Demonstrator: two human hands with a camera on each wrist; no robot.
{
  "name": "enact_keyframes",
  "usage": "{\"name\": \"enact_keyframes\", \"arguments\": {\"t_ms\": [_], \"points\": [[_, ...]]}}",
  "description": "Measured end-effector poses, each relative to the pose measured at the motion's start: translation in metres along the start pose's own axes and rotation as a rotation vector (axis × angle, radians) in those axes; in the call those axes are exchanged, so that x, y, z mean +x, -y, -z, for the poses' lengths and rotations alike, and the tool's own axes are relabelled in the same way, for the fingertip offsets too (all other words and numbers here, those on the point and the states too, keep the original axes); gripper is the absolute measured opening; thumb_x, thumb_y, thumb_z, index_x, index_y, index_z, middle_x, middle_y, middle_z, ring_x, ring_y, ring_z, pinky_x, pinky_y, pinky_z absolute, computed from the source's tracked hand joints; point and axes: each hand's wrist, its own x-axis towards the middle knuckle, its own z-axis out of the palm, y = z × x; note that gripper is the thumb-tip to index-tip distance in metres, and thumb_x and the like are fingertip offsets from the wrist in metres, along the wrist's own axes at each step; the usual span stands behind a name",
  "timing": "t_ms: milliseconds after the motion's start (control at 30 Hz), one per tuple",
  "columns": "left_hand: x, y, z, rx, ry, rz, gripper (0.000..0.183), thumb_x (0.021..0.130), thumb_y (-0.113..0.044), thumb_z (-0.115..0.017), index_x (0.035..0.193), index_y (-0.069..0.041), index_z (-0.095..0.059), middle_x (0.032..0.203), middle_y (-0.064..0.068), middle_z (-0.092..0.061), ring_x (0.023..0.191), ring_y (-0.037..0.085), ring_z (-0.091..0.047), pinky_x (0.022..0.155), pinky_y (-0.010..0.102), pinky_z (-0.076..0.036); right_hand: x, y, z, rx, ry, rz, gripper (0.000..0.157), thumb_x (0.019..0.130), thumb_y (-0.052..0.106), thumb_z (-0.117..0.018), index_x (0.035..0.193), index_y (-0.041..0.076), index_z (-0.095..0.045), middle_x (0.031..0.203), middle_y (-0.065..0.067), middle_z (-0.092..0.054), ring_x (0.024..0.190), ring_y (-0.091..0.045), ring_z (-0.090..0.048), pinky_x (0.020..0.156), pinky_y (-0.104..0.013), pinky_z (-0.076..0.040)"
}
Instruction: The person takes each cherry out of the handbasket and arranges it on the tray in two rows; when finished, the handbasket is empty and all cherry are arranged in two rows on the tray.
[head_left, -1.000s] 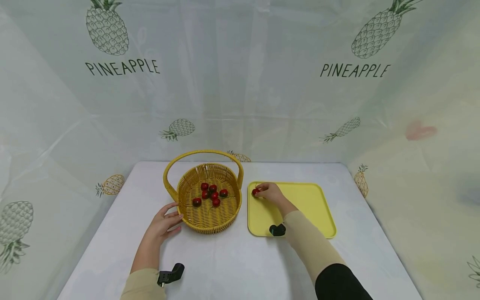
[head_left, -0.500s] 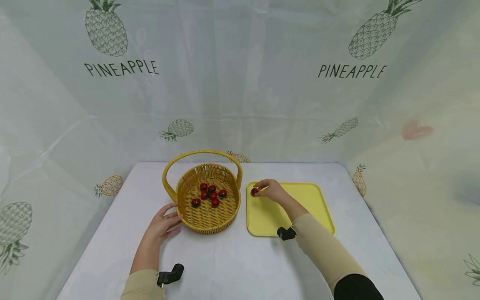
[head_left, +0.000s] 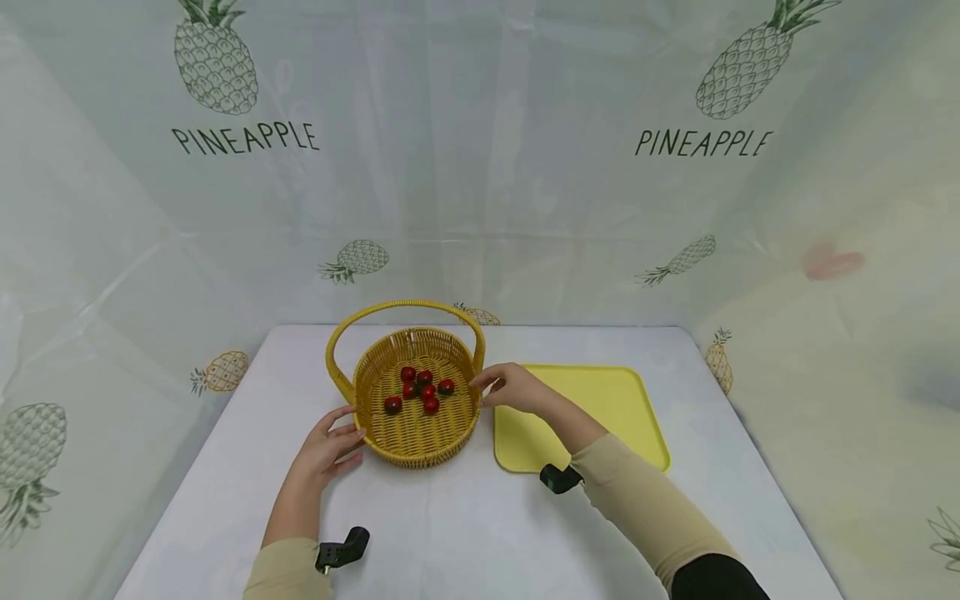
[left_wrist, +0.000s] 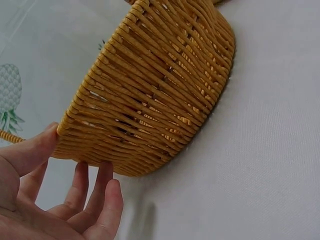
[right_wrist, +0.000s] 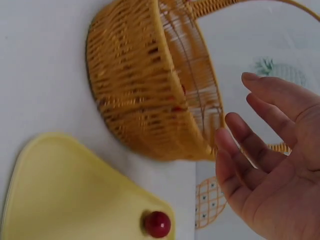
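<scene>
A yellow wicker basket (head_left: 417,454) with an arched handle stands on the left of the table. Several dark red cherries (head_left: 427,392) lie inside it. My left hand (head_left: 326,450) holds the basket's left side, thumb at the rim and fingertips against the outer wall in the left wrist view. My right hand (head_left: 513,387) is at the basket's right rim, fingers loosely bent and holding nothing. In the right wrist view, a single cherry (right_wrist: 157,224) lies near a corner of the yellow tray (right_wrist: 75,190); in the head view my right hand hides it.
The tray (head_left: 600,408) lies flat to the right of the basket. Both stand on a white-covered table (head_left: 435,542). A pale curtain (head_left: 480,167) printed with pineapples hangs behind and at the sides. Each forearm bears a black wrist camera (head_left: 343,550).
My right hand has let go of the cherry at the tray's left corner and moved left to the basket's rim. The left hand and the basket have stayed put.
</scene>
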Motion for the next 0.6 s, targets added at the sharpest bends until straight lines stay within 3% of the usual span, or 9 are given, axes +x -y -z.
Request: {"name": "enact_keyframes", "arguments": {"t_ms": [267,600], "points": [[0.000,0.001,0.000,0.000,-0.010,0.000,0.063,0.093,-0.006,-0.066,0.148,-0.012,-0.034,0.130,0.018,-0.051,0.093,0.017,-0.064,0.088,0.047,-0.050,0.017,0.015,-0.023,0.010,0.059,0.014,0.034,0.085,0.008,-0.076,0.118,0.004,-0.069,0.121,-0.016,-0.064,0.106,-0.022,-0.060,0.086,-0.034,-0.051],[-0.001,0.000,-0.001,-0.005,-0.019,-0.009,0.059,0.095,-0.005,-0.063,0.147,-0.012,-0.036,0.132,0.021,-0.049,0.092,0.015,-0.064,0.086,0.045,-0.051,0.045,0.010,-0.044,-0.008,0.097,0.000,0.037,0.084,0.008,-0.077,0.120,0.004,-0.068,0.117,-0.013,-0.065,0.106,-0.023,-0.059,0.085,-0.032,-0.050]]}}
